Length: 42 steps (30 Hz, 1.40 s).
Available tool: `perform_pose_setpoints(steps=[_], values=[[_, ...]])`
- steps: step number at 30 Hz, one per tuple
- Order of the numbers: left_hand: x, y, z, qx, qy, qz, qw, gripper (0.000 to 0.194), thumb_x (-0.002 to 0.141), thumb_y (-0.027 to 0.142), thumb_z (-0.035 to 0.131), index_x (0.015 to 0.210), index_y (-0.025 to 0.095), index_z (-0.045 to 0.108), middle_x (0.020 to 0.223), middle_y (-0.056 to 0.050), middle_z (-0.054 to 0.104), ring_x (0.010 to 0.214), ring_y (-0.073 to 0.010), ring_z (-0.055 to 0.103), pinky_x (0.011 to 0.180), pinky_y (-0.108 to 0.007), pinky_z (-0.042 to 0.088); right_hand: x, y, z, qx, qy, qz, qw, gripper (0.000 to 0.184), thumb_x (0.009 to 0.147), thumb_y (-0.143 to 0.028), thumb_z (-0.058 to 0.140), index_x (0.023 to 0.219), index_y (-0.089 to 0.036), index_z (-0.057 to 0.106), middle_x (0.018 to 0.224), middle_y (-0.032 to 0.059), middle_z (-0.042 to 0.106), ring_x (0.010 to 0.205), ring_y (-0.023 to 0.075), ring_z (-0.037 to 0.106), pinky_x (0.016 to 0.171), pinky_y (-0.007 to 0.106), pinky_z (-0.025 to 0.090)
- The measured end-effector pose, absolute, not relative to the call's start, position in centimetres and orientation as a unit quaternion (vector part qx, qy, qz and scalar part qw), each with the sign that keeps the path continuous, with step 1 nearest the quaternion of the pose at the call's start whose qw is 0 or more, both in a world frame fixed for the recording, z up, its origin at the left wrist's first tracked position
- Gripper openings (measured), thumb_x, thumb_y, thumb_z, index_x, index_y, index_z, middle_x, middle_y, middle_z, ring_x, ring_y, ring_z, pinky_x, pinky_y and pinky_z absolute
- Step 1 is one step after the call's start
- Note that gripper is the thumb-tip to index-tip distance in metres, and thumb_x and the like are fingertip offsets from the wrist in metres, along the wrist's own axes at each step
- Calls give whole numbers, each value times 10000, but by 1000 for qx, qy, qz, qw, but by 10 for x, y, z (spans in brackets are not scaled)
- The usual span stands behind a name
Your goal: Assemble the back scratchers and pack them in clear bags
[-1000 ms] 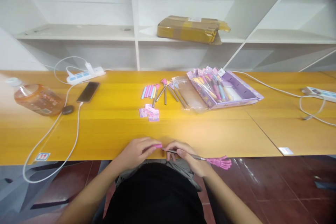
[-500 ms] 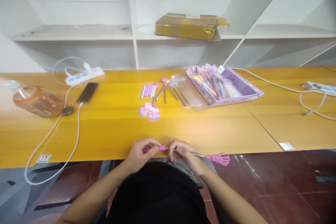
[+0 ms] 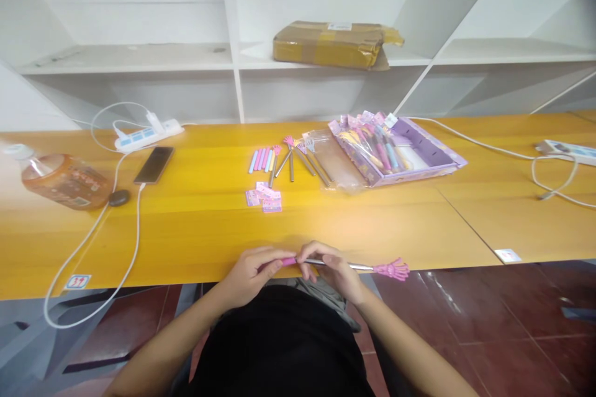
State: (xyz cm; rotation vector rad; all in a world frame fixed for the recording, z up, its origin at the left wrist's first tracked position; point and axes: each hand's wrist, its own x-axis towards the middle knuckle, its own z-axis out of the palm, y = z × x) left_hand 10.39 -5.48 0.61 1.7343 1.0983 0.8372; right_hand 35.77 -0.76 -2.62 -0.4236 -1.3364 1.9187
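Note:
At the table's front edge, my left hand (image 3: 254,273) is closed around a pink handle sleeve (image 3: 289,260). My right hand (image 3: 328,267) grips the metal rod of a back scratcher, whose pink hand-shaped head (image 3: 392,269) points right. The rod's end meets the open end of the sleeve; whether it is inside cannot be seen. Beyond my hands lie several loose handle sleeves (image 3: 262,160) in pink, blue and yellow. Beside them are several metal back scratchers (image 3: 292,164) without sleeves. Small printed cards (image 3: 270,200) lie in front of these.
A purple display box (image 3: 419,167) holds wrapped back scratchers, with clear plastic packaging (image 3: 347,183) at its left. On the left are a phone (image 3: 155,165), a power strip (image 3: 149,136) and a drink bottle (image 3: 65,180). A cardboard box (image 3: 328,44) sits on the shelf behind.
The rod and pink sleeve have come into line, end to end. The scratcher's head has risen slightly, and my right hand's fingers have shifted a little along the rod.

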Motion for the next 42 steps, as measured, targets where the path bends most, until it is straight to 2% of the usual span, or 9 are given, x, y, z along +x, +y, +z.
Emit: perform_pose_setpoints(steps=[4,10,22,34,42], values=[[101,-53,9,704,438,320,459,374,1144,448,553,1366,285,805,1249,-69,838,1108,-229,763,1016,-335,559,359,-7,-27,-161,-525,751,366,484,1081,-608,572,1103,-162,757,814,59,712,699,199,603,679,319,455],[99,-55,10,733,422,291,447,355,1143,417,557,1342,288,822,1161,-56,857,1024,-207,768,973,-307,563,362,-7,-25,-150,-533,757,347,419,1114,-495,542,1066,-144,767,766,45,702,668,189,608,709,331,477],[100,-57,11,741,421,290,436,322,1127,404,593,1266,266,849,1097,-52,862,937,-186,762,893,-273,565,364,-13,-34,-164,-558,738,342,397,1146,-482,474,1043,-181,712,780,51,695,704,206,591,728,349,476],[99,-59,6,732,421,307,439,306,1096,426,645,1169,234,872,977,-53,852,811,-165,734,771,-257,545,362,-23,-28,-184,-584,723,321,367,1160,-504,433,999,-222,604,796,30,645,759,212,559,811,373,453],[100,-58,2,758,388,316,418,285,1103,395,645,1156,233,874,973,-63,849,865,-178,769,858,-273,576,358,-30,-18,-199,-628,689,301,419,1189,-541,352,1021,-232,580,835,18,625,789,201,570,815,361,462]])
